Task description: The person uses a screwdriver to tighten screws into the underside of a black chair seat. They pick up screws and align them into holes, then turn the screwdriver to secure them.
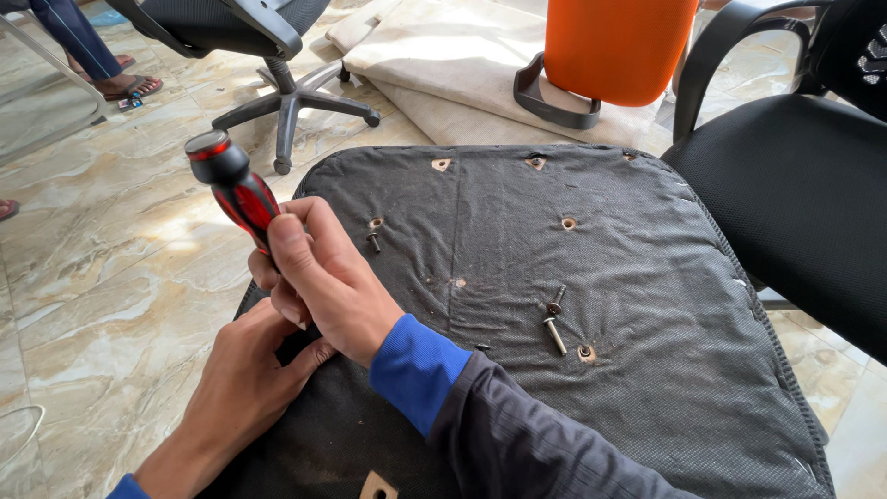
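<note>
My right hand is closed around a red-and-black screwdriver handle that points up and to the left, over the left edge of an upturned chair seat covered in dark grey fabric. My left hand rests just below it on the seat's left edge, fingers curled under the right hand; what it touches is hidden. The screwdriver's tip is hidden behind my hands. A loose bolt lies on the fabric to the right, and another bolt sits by a hole near my right hand.
The seat underside shows several screw holes. A black office chair stands at the right, another swivel chair base at the back left, an orange chair part on beige cushions behind. Another person's sandalled foot is far left on the marble floor.
</note>
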